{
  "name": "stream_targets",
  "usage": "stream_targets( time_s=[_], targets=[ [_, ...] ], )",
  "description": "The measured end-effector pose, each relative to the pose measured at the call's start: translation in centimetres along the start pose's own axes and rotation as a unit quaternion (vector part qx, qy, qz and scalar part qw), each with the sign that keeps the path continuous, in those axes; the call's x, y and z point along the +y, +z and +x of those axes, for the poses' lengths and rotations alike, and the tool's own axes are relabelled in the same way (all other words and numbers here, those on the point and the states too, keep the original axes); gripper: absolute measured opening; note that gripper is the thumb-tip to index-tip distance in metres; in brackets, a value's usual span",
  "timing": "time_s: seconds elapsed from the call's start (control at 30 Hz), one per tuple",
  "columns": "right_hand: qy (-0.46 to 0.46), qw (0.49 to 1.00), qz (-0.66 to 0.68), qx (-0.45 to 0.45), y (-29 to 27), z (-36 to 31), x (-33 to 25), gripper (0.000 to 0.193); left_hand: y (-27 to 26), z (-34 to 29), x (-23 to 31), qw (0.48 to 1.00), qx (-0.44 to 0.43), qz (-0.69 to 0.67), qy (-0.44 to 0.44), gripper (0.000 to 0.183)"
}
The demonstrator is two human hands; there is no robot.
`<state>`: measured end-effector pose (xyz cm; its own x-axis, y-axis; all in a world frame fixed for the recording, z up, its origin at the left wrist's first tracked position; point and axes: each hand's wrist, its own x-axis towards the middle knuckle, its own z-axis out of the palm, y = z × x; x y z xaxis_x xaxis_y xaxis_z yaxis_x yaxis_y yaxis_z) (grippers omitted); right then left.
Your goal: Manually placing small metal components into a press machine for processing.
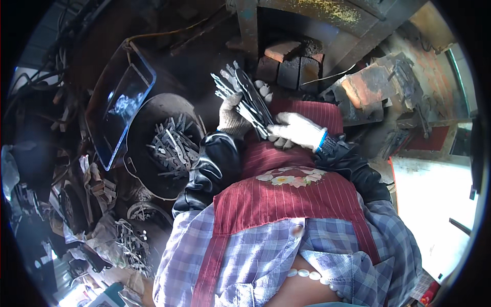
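Note:
A bundle of thin, flat, dark and silvery metal strips (249,100) is slanted above my lap, its upper ends fanned unevenly. My left hand (231,116), in a grey knit glove, is closed around the bundle, with pale fingertips showing on its far side. At the bundle's lower end, my right hand (299,129), in a white glove with a blue cuff edge, curls its fingers against the strips. Part of its grip is hidden behind the glove. Beneath both hands lies my dark red striped apron (286,194).
To the left stands a round dark bucket (134,171) with many loose metal strips (176,146) in it. A blue-rimmed clear panel (130,107) tilts beside it. Bricks (289,74) are stacked beyond my lap under a metal frame (249,28). Scrap (130,240) lies at lower left.

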<state>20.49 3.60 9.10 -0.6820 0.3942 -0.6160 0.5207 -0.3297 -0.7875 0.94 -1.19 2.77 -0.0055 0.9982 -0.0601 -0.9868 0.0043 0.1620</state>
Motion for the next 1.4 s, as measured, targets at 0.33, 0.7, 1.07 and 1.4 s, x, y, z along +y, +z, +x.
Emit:
stream_targets(
  time_s=[0.33, 0.7, 1.07, 1.4],
  targets=[
    [-0.054, 0.978, 0.179, 0.097, 1.2, 0.2, 1.9, 0.035, -0.4, 0.8, -0.6, 0.999, -0.015, 0.025, 0.018, 0.054],
    [-0.109, 0.941, 0.274, 0.165, -1.5, -5.0, 3.1, 0.023, -1.0, 0.5, -0.4, 0.999, -0.026, 0.006, -0.042, 0.065],
    [-0.209, 0.700, 0.351, 0.585, -11.0, -13.0, 9.1, 0.024, 0.6, 0.1, -0.4, 0.992, -0.023, 0.122, -0.037, 0.061],
    [-0.240, 0.589, 0.493, 0.594, -21.3, -7.7, 10.2, 0.023, -0.1, -0.4, 0.2, 0.991, 0.027, 0.123, -0.051, 0.066]
  ],
)
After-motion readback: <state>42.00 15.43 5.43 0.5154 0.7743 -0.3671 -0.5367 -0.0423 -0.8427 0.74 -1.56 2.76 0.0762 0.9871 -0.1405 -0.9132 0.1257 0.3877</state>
